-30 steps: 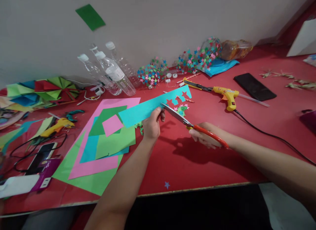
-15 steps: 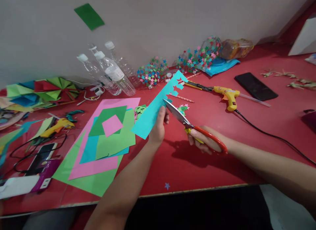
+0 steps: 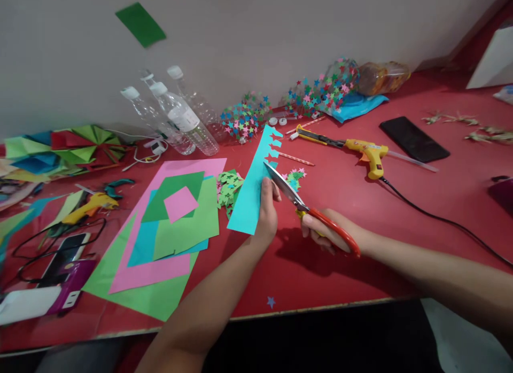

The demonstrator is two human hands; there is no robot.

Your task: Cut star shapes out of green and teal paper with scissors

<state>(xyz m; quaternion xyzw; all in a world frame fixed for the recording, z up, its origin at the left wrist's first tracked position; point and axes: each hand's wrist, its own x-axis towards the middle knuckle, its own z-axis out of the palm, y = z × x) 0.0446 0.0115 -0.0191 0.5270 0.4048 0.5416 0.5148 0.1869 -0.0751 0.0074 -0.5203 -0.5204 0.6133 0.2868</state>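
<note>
left hand (image 3: 267,215) pinched the teal strip (image 3: 252,194) near its middle, holding it up off the table (image 3: 360,202) so the blades could reach its edge. right hand (image 3: 328,231) gripped the scissors (image 3: 304,207), tips probably just biting the strip above the thumb.

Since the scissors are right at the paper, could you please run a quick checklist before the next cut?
1. Left hand grips the blue strip: ok.
2. Right hand holds the scissors: ok.
3. Blades at the strip's notched edge: ok.
4. Left thumb clear of the blades: not ok, close beside them.
5. Glue gun cable clear of the hands: ok.
6. Blades open or shut: cannot tell.
</note>
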